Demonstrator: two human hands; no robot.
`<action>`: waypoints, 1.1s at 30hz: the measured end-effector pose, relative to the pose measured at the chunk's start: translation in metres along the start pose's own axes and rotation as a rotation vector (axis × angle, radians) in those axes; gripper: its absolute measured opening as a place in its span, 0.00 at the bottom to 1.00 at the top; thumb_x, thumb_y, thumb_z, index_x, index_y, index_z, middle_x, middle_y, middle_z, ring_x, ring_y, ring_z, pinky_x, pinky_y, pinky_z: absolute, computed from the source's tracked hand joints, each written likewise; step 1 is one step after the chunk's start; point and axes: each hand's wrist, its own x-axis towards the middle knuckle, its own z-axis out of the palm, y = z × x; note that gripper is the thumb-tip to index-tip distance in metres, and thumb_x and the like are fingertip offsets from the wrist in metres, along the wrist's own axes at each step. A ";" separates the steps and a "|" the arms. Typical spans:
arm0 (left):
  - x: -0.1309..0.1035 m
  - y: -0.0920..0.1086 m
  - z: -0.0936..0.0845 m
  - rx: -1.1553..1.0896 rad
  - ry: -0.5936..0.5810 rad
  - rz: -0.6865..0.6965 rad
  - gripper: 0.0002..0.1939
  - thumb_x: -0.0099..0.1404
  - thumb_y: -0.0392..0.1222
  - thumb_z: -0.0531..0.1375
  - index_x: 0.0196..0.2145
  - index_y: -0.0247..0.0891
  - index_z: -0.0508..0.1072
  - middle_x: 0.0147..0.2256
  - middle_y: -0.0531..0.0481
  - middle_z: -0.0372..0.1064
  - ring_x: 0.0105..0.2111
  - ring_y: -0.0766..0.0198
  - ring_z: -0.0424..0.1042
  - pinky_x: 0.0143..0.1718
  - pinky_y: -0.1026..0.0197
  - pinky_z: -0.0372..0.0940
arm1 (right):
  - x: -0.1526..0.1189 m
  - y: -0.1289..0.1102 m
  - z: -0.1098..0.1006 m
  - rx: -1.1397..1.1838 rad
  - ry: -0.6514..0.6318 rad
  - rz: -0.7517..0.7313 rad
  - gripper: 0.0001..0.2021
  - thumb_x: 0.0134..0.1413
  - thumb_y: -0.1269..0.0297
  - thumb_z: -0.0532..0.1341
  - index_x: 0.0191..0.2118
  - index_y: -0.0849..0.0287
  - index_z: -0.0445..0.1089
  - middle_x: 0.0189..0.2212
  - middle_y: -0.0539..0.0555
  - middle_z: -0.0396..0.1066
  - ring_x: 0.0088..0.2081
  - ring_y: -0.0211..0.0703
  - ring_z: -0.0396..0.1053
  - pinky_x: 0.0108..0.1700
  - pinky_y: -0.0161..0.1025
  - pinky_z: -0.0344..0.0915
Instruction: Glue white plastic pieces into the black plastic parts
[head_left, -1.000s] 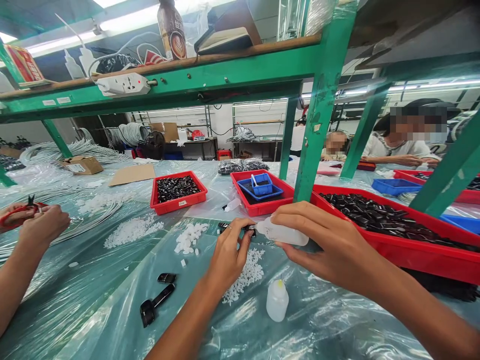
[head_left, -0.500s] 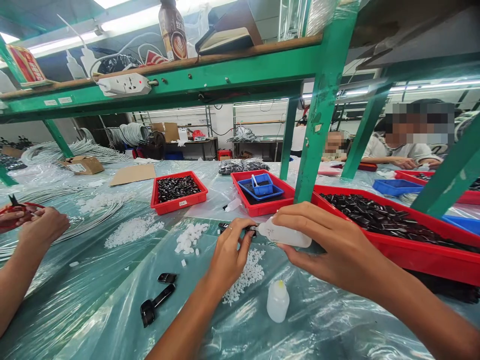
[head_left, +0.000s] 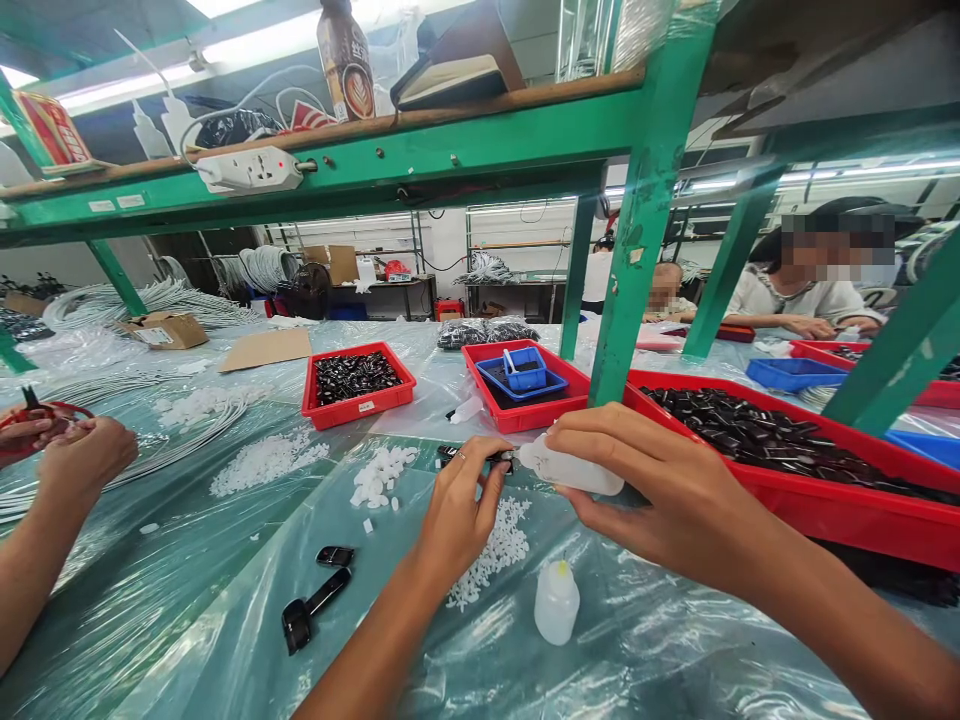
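Note:
My left hand (head_left: 463,505) pinches a small black plastic part (head_left: 501,460), most of it hidden by the fingers. In my right hand (head_left: 652,490) lies a translucent white squeeze bottle (head_left: 574,470), tipped on its side, its nozzle end pointing left and meeting the black part. Below, a second squeeze bottle (head_left: 556,603) with a yellowish tip stands upright on the table. Under my left wrist and beside it spreads a pile of tiny white pieces (head_left: 506,535). Left of that lie a few glossy black parts (head_left: 315,610) and a heap of larger white pieces (head_left: 381,475).
Red trays of black parts stand at the back (head_left: 360,405) and right (head_left: 847,510); another red tray (head_left: 525,410) holds blue trays. A green post (head_left: 637,220) rises behind my right hand. At left, a co-worker's hands (head_left: 82,455) hold red-handled cutters (head_left: 37,425). Other people sit at back right.
My hands, the bottle and the black part stay nearly in place. At left the co-worker's cutters have shifted slightly, and the person at back right has lowered their head.

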 end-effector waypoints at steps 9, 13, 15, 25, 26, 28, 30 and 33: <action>0.000 0.000 0.001 -0.017 -0.013 0.013 0.13 0.73 0.29 0.54 0.50 0.42 0.68 0.44 0.50 0.72 0.43 0.65 0.71 0.42 0.66 0.66 | -0.001 0.001 0.000 -0.002 0.001 0.002 0.14 0.64 0.72 0.62 0.54 0.62 0.68 0.48 0.57 0.73 0.52 0.42 0.70 0.54 0.36 0.67; 0.000 -0.001 0.001 -0.017 -0.018 0.024 0.13 0.73 0.29 0.54 0.50 0.42 0.68 0.44 0.49 0.72 0.44 0.64 0.72 0.43 0.64 0.66 | -0.001 0.001 0.000 0.002 -0.001 0.003 0.13 0.64 0.73 0.62 0.53 0.61 0.68 0.48 0.56 0.73 0.51 0.42 0.71 0.54 0.36 0.67; 0.000 0.000 0.001 -0.011 -0.012 0.030 0.12 0.73 0.29 0.54 0.50 0.42 0.68 0.44 0.49 0.72 0.44 0.64 0.72 0.43 0.64 0.66 | -0.001 0.001 0.000 0.005 -0.003 0.009 0.13 0.64 0.72 0.62 0.53 0.61 0.68 0.48 0.56 0.73 0.51 0.42 0.71 0.54 0.36 0.68; 0.001 0.002 0.001 -0.007 -0.011 0.025 0.11 0.74 0.31 0.53 0.50 0.41 0.68 0.43 0.47 0.73 0.44 0.61 0.73 0.44 0.60 0.68 | -0.002 0.000 -0.001 -0.028 -0.006 0.004 0.14 0.64 0.72 0.61 0.53 0.60 0.68 0.48 0.58 0.74 0.51 0.45 0.72 0.53 0.39 0.71; 0.001 0.002 0.001 -0.008 -0.013 0.021 0.11 0.74 0.31 0.53 0.50 0.41 0.68 0.43 0.47 0.73 0.44 0.60 0.73 0.45 0.60 0.68 | -0.001 -0.001 -0.002 -0.034 -0.010 0.004 0.14 0.64 0.72 0.61 0.54 0.60 0.68 0.48 0.58 0.73 0.51 0.46 0.72 0.53 0.40 0.71; 0.002 0.002 0.000 -0.007 -0.015 0.017 0.11 0.74 0.32 0.53 0.50 0.41 0.68 0.43 0.47 0.73 0.44 0.60 0.73 0.46 0.59 0.68 | -0.001 -0.001 -0.002 -0.042 -0.011 0.004 0.14 0.64 0.72 0.61 0.54 0.59 0.67 0.49 0.58 0.73 0.51 0.46 0.72 0.54 0.40 0.71; 0.002 0.002 0.000 -0.003 -0.014 0.015 0.11 0.73 0.32 0.53 0.50 0.41 0.68 0.43 0.47 0.74 0.45 0.59 0.73 0.46 0.58 0.68 | -0.001 -0.002 -0.003 -0.039 -0.006 -0.001 0.13 0.64 0.73 0.61 0.53 0.59 0.67 0.48 0.58 0.73 0.51 0.46 0.72 0.53 0.40 0.71; 0.002 0.002 0.000 0.001 -0.016 0.014 0.11 0.73 0.31 0.53 0.50 0.41 0.69 0.43 0.47 0.74 0.45 0.59 0.74 0.46 0.59 0.68 | 0.000 -0.002 -0.002 -0.032 -0.007 -0.010 0.13 0.64 0.73 0.60 0.53 0.60 0.67 0.48 0.58 0.73 0.50 0.45 0.72 0.53 0.40 0.70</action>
